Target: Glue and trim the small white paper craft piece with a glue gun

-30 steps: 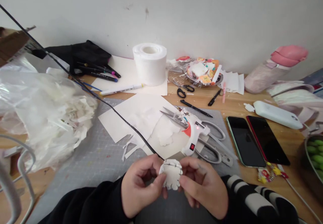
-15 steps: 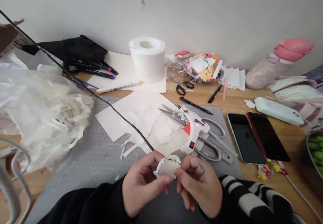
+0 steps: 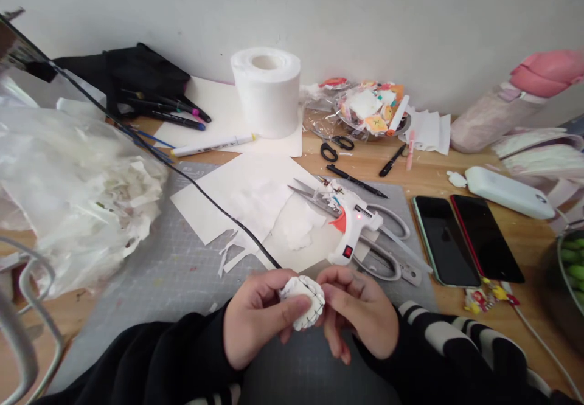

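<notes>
Between my hands is a small, rounded white paper piece [image 3: 308, 311] with thin black lines drawn across it. My left hand [image 3: 261, 318] grips it from the left, the thumb lying over its face. At its right edge, the thumb and forefinger of my right hand [image 3: 360, 311] pinch the rim, while the lower fingers hang loosely curled. Just beyond lie a white glue gun [image 3: 354, 225] with a lit red light and large grey-handled scissors [image 3: 387, 265]. Torn white paper [image 3: 298, 225] rests on cream sheets [image 3: 201, 204] over a grey cutting mat [image 3: 182, 271].
A white paper roll [image 3: 267, 98] stands at the back. A plastic bag of scraps [image 3: 82, 198] fills the left. Two phones [image 3: 444, 241], a pink-lidded bottle [image 3: 497, 113] and a bowl of green fruit [image 3: 572, 265] are at right. A black cable [image 3: 201, 192] slants across the mat.
The paper piece has been turned: its plain beige side faced me before, and now a white, black-lined side shows. Both hands stay on it. The camera view has tilted slightly downward.
</notes>
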Demonstrator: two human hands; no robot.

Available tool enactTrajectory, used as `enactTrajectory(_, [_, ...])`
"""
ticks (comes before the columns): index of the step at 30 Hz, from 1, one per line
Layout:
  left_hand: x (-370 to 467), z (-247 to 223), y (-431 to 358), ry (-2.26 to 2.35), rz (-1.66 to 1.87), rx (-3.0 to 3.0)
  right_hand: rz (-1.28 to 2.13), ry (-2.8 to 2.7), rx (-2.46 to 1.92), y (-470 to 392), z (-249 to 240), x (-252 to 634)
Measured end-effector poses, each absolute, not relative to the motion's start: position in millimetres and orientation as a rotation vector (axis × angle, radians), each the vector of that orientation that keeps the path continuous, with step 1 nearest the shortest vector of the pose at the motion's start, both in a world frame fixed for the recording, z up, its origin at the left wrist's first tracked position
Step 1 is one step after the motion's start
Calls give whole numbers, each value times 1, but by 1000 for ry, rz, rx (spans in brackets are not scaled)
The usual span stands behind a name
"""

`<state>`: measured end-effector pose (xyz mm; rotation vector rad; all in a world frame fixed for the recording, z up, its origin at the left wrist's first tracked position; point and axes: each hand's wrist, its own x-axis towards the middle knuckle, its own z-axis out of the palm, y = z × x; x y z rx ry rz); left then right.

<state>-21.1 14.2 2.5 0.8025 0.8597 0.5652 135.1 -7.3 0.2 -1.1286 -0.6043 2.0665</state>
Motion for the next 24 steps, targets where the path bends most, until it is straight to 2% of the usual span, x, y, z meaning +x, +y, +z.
enactTrajectory(24, [-25,9,12,999,440,966,2211,-664,-1209,-9,4,141])
